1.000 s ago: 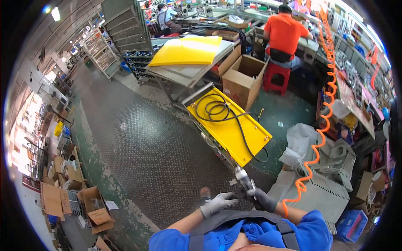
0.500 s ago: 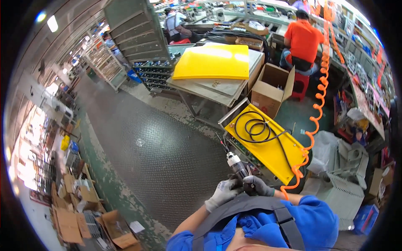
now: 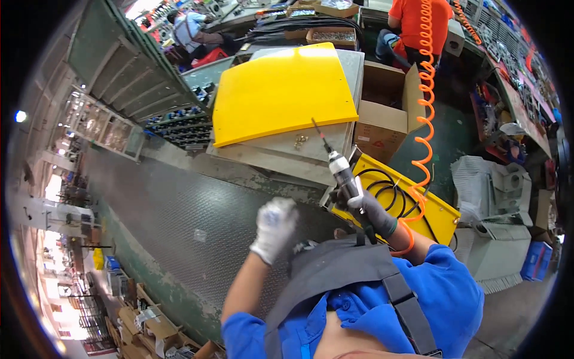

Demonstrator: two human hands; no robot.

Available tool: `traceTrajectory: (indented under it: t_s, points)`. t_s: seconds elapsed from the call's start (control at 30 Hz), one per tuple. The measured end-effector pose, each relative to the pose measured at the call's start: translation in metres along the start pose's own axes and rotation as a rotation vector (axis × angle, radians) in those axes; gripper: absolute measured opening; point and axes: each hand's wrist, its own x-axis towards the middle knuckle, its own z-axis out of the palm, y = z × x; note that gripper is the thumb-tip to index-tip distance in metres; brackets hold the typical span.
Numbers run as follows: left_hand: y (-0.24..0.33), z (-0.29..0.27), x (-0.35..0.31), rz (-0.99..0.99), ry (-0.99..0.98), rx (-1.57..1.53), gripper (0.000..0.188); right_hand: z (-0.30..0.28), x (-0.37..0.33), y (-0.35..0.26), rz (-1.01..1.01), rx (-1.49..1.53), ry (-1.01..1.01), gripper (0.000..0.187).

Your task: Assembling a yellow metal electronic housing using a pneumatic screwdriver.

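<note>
A silver-and-black air screwdriver [image 3: 342, 172] with a long thin bit is gripped in my right hand [image 3: 375, 214], which wears a dark grey glove. It points up and away from me, toward a table [image 3: 269, 158]. On that table rests a curved yellow metal panel [image 3: 284, 93], and a small heap of brass-coloured screws [image 3: 301, 142] lies by its near edge. My left hand [image 3: 276, 226], in a white-grey glove, is raised over the walkway and touches nothing I can see. Motion smears its fingers. An orange coiled air hose [image 3: 424, 140] runs down to my right wrist.
Just right of the table stands a yellow metal piece [image 3: 439, 209] with a black cable [image 3: 391, 200] coiled on it. Behind it is an open cardboard box [image 3: 382, 122]. A person in orange [image 3: 421, 33] sits at the far bench. Grey metal housings [image 3: 493, 191] are stacked at right.
My hands, together at the screwdriver before, are now apart. The left has swung up and leftward; the right has raised the screwdriver toward the table. The table looks nearer.
</note>
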Motion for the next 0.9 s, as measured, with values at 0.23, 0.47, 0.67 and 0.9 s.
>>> traceTrajectory:
  t_s: [0.23,0.47,0.67,0.9]
  points:
    - [-0.163,0.076,0.231,0.220,0.028,0.393,0.048,-0.003,0.021,-0.021,-0.227,0.091,0.438,0.056]
    - [-0.214,0.105,0.329,0.335,-0.537,0.264,0.034,0.051,0.025,-0.040,-0.016,0.098,0.983,0.044]
    - [-0.212,0.054,0.352,0.624,-0.519,0.191,0.031,0.084,0.016,-0.010,-0.026,0.267,1.173,0.046]
    - [-0.136,-0.169,0.445,0.703,0.116,0.799,0.026,0.079,-0.055,0.054,0.014,0.405,1.322,0.020]
